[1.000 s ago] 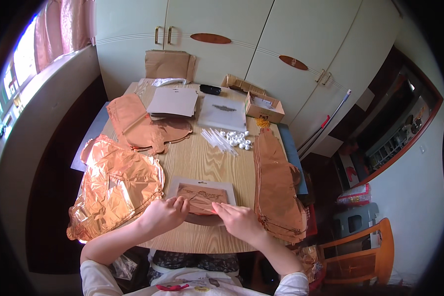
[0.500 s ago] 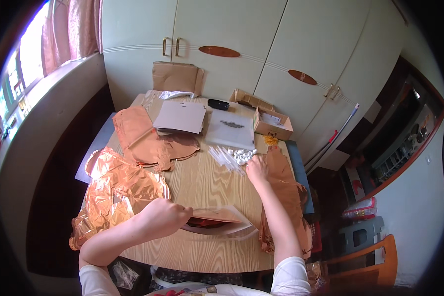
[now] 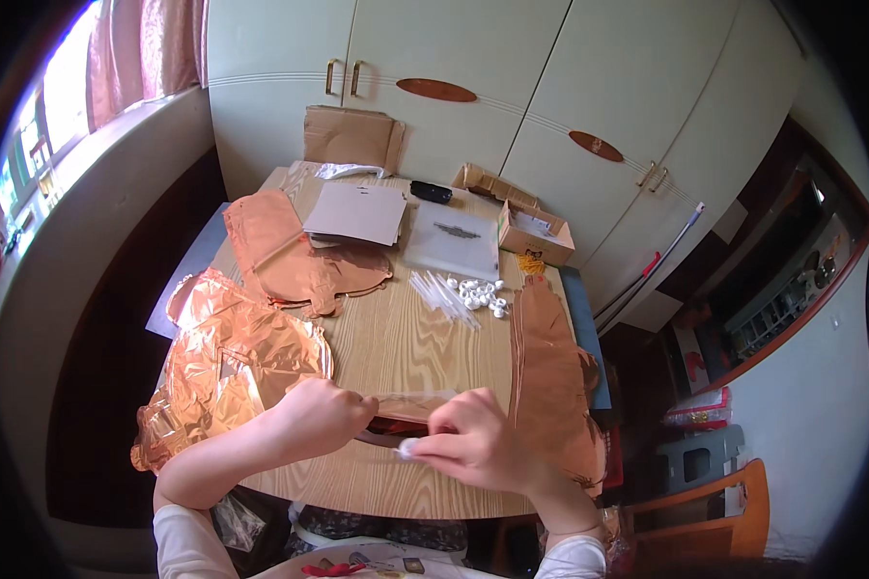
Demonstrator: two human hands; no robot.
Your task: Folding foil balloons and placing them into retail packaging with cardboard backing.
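While the left hand (image 3: 326, 417) pinches the clear packet (image 3: 413, 407), which stretches toward its three o'clock, the right hand (image 3: 471, 442) grips a small white piece (image 3: 406, 449) near the opening, packet at ten o'clock.

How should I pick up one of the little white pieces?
Probably best to pinch the white piece at the pile's near right edge, thumb and finger on its sides, coming from above, on your right. It's small and outermost there, while thin pale sticks lie along the pile's left.
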